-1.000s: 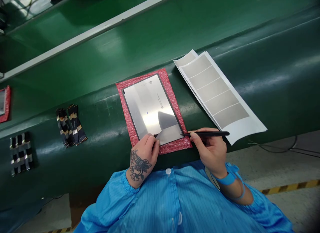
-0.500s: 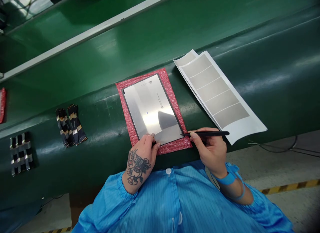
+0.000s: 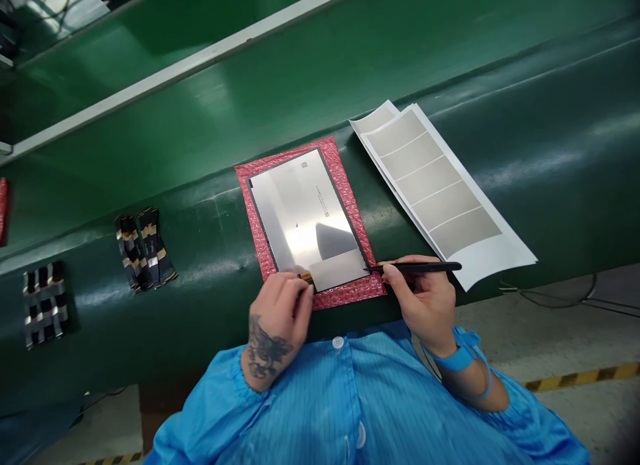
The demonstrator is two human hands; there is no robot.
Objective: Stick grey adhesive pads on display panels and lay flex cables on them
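Observation:
A silvery display panel (image 3: pixel 290 212) with a dark border lies on a pink bubble-wrap sheet (image 3: pixel 345 185). At its lower left corner is my left hand (image 3: pixel 280 308), fingers curled and pressed together. Beside those fingertips shows a short black and orange strip (image 3: pixel 307 278), partly covered by the hand; what the fingers pinch is hidden. My right hand (image 3: pixel 425 298) is closed around black tweezers (image 3: pixel 430 267). The tweezers' tip meets the panel's lower right corner. A paler grey patch (image 3: pixel 337 268) covers the panel's lower right part.
Sheets of grey rectangular stickers (image 3: pixel 443 185) lie to the right. Two groups of black flex cables, a nearer one (image 3: pixel 45 305) and a farther one (image 3: pixel 145 248), rest at the left on the green mat (image 3: pixel 210 252). A white rail (image 3: pixel 175 78) crosses behind.
My left hand has drawn back slightly down and left and curled its fingers, uncovering the black and orange strip. My right hand holds the tweezers at the same corner.

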